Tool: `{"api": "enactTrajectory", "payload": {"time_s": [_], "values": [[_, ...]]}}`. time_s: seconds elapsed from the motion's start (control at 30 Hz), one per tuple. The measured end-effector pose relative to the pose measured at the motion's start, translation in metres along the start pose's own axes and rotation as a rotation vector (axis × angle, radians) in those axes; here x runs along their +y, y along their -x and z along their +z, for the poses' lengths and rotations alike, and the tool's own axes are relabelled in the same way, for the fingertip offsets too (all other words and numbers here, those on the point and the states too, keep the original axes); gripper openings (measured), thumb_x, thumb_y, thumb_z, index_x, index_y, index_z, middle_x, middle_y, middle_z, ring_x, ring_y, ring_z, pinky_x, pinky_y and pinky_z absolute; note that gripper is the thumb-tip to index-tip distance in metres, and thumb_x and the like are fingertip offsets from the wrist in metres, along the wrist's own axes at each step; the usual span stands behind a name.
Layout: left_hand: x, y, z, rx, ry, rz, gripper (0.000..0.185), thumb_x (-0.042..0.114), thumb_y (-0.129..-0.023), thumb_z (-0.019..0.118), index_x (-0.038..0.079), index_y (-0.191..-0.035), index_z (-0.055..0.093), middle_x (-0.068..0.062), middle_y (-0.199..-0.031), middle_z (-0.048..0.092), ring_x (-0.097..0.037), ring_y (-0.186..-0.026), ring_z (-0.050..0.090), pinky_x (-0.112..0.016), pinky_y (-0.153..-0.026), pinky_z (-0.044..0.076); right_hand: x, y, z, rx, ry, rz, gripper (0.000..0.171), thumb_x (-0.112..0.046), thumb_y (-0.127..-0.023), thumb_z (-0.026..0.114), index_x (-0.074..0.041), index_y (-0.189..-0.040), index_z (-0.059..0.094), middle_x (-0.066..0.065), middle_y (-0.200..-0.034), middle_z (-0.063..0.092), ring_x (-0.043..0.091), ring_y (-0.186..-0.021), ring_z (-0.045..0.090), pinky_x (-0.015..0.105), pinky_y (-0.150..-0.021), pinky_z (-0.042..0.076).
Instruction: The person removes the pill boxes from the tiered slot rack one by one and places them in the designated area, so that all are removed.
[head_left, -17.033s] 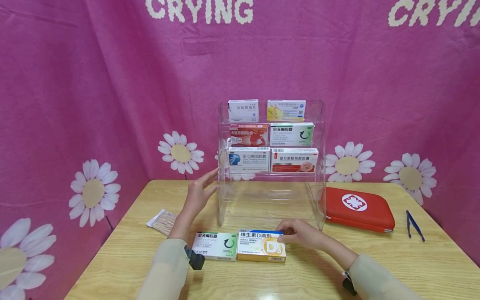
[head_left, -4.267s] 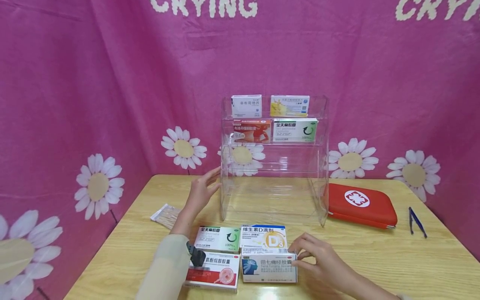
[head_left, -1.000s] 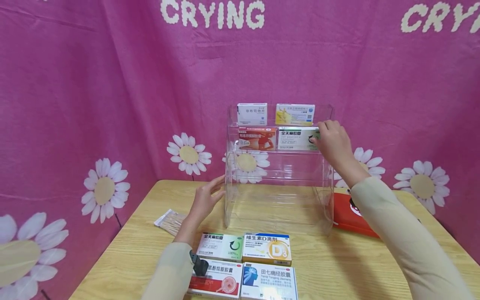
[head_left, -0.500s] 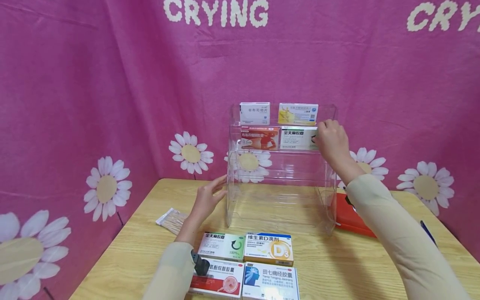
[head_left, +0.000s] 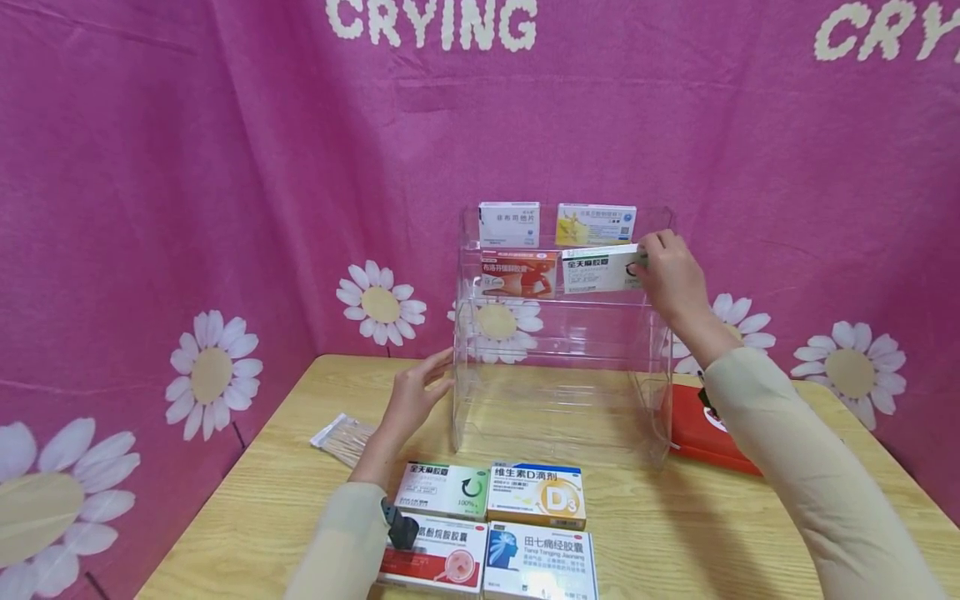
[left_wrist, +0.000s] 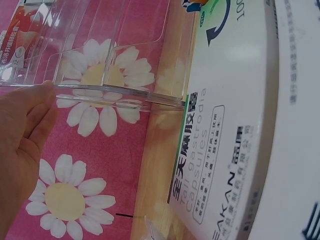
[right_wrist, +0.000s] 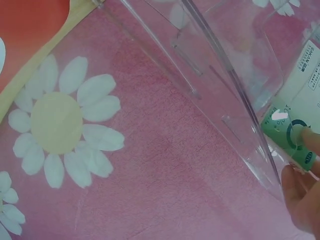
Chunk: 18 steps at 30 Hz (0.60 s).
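A clear acrylic tiered rack [head_left: 652,400] stands on the wooden table. My right hand [head_left: 651,260] pinches the right end of a white-and-green medicine box [head_left: 596,269] on the second tier, and the box is slightly tilted. The right wrist view shows fingertips [right_wrist: 310,142] on the box's green end [right_wrist: 292,130] behind the rack wall. My left hand [head_left: 429,382] rests with straight fingers against the rack's left side wall, as the left wrist view shows the left hand [left_wrist: 22,145] at the rack edge [left_wrist: 110,93]. A red box [head_left: 519,273] sits beside the held one.
A white box [head_left: 509,223] and a yellow box [head_left: 595,223] stand on the top tier. Several boxes lie at the table front: white-green [head_left: 442,490], D3 [head_left: 536,496], red-white [head_left: 435,557], blue-head [head_left: 540,562]. A red first-aid pouch [head_left: 708,437] lies right, a swab packet [head_left: 341,437] left.
My right hand has lifted the white-and-green box a little and tilted it on the second tier. The left hand has stayed on the rack's side.
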<state>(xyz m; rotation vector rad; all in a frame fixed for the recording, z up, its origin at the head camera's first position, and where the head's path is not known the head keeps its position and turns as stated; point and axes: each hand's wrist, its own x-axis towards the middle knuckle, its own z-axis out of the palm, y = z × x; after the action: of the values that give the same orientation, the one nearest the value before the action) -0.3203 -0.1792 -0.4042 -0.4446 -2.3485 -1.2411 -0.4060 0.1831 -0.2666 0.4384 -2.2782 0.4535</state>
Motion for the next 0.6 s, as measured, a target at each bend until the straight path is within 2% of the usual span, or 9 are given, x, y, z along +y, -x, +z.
{"api": "enactTrajectory", "payload": {"time_s": [0.2,0.33,0.4,0.47,0.53,0.6], "values": [[0.002,0.0,-0.001,-0.004,-0.007,-0.009,0.048,-0.001,-0.087,0.069,0.002,-0.134,0.058,-0.017,-0.129,0.065,-0.033,-0.113,0.067,-0.04,-0.097,0.058,0.005,-0.002,-0.004,0.089,-0.11,-0.022,0.025,0.003,-0.085,0.07,0.009,-0.105,0.057,0.027,-0.105,0.055,0.043,-0.098,0.053,0.056,-0.09,0.054],[0.002,0.0,-0.001,-0.003,0.001,-0.005,0.048,-0.001,-0.087,0.068,0.002,-0.133,0.058,-0.018,-0.129,0.065,-0.033,-0.113,0.067,-0.039,-0.097,0.058,0.009,-0.005,-0.007,0.179,-0.177,-0.043,0.025,0.005,-0.082,0.072,0.01,-0.103,0.058,0.027,-0.101,0.056,0.043,-0.093,0.056,0.051,-0.083,0.056],[0.002,0.0,-0.001,-0.004,0.003,-0.003,0.048,-0.002,-0.087,0.068,0.002,-0.133,0.058,-0.018,-0.129,0.065,-0.033,-0.113,0.067,-0.039,-0.097,0.058,0.011,-0.006,-0.009,0.213,-0.215,-0.032,0.025,0.005,-0.081,0.073,0.01,-0.102,0.059,0.027,-0.1,0.056,0.042,-0.091,0.059,0.034,-0.08,0.058],[0.002,0.0,-0.001,-0.004,0.006,-0.004,0.048,-0.002,-0.087,0.068,0.001,-0.133,0.058,-0.018,-0.129,0.065,-0.033,-0.113,0.067,-0.039,-0.098,0.057,0.012,-0.006,-0.011,0.244,-0.262,-0.021,0.025,0.005,-0.081,0.073,0.011,-0.102,0.061,0.027,-0.099,0.056,0.038,-0.088,0.062,0.014,-0.077,0.054],[0.002,0.001,0.0,-0.004,0.009,-0.003,0.047,-0.002,-0.087,0.068,0.001,-0.133,0.058,-0.018,-0.129,0.065,-0.033,-0.113,0.067,-0.039,-0.098,0.057,0.012,-0.006,-0.014,0.275,-0.3,-0.008,0.025,0.005,-0.08,0.074,0.011,-0.102,0.062,0.027,-0.099,0.058,0.027,-0.085,0.063,-0.002,-0.074,0.043],[0.002,0.001,0.0,-0.003,0.011,-0.001,0.047,-0.002,-0.087,0.068,0.001,-0.133,0.058,-0.018,-0.129,0.065,-0.033,-0.113,0.067,-0.039,-0.098,0.057,0.012,-0.007,-0.017,0.304,-0.335,-0.007,0.026,0.005,-0.08,0.075,0.011,-0.101,0.063,0.028,-0.099,0.059,0.011,-0.084,0.061,-0.01,-0.074,0.036]]}}
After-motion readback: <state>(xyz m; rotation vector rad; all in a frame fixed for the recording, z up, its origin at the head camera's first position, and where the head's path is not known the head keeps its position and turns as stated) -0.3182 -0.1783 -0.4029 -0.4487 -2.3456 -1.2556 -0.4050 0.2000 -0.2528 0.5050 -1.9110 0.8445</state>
